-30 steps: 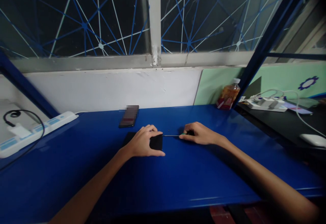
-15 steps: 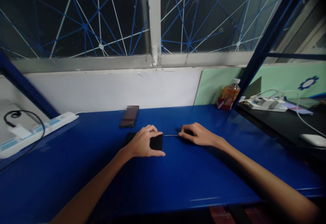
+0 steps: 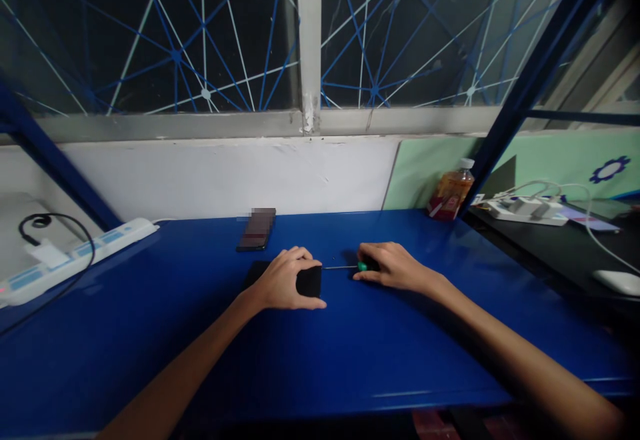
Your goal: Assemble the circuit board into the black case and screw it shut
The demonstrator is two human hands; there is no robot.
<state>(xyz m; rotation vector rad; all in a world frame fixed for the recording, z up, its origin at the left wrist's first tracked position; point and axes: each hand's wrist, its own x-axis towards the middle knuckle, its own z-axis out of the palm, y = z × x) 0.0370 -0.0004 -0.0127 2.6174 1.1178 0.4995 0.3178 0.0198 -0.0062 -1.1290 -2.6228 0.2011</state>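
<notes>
The left grip [image 3: 286, 285] was clasped over a flat, matte black block [image 3: 309, 283] on the smooth blue table [image 3: 300, 367]. The right grip [image 3: 387, 267] was curled round the green handle of a screwdriver [image 3: 362, 267], its thin metal shaft reaching the block's right edge, near the far corner. A white plastic power strip [image 3: 107, 245] lay leftward; beyond the block, a dark, slab-shaped phone [image 3: 256, 232]. Farther back stood a clear bottle [image 3: 451, 193], its red label's writing unreadably small.
</notes>
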